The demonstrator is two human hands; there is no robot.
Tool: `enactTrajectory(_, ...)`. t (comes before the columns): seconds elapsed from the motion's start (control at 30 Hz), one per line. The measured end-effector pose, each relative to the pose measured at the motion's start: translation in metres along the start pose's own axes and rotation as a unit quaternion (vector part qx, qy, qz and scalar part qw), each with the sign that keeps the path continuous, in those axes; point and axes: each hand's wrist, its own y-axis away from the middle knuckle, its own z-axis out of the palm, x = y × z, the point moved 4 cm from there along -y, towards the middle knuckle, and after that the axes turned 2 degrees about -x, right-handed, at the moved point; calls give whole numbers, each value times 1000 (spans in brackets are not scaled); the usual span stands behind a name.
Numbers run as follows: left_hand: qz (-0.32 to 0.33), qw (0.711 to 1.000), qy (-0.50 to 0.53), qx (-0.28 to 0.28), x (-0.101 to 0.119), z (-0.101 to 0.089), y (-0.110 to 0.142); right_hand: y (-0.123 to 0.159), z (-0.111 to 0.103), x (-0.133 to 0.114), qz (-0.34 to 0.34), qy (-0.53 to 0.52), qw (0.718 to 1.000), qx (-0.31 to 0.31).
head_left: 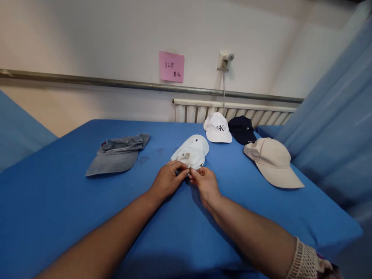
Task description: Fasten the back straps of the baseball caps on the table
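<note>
A white cap lies on the blue table in front of me, its back strap turned toward me. My left hand and my right hand meet at the cap's near edge. Both pinch the strap at the rear of the white cap, fingers closed on it. The strap itself is mostly hidden under my fingertips.
A grey cap lies to the left. A white cap with a black logo, a navy cap and a beige cap lie to the right and behind. A blue curtain hangs at right; a radiator and pink note are on the wall.
</note>
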Motion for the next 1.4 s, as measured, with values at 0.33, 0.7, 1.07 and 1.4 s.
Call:
enactTrajectory(0.33,-26,999,31,20,0,-2,1,2,3,3,7,-67,998,-13)
enactTrajectory(0.7,-30,999,23,18,0,-2,1,2,6,1,11,-81,996,-27)
enactTrajectory(1.07,63,997,-47,26,16,-5,3,2,8,0,12,-68,997,-35)
enactTrajectory(1.4,110,981,-158,6,17,-9,6,6,11,-5,-22,14,995,-91)
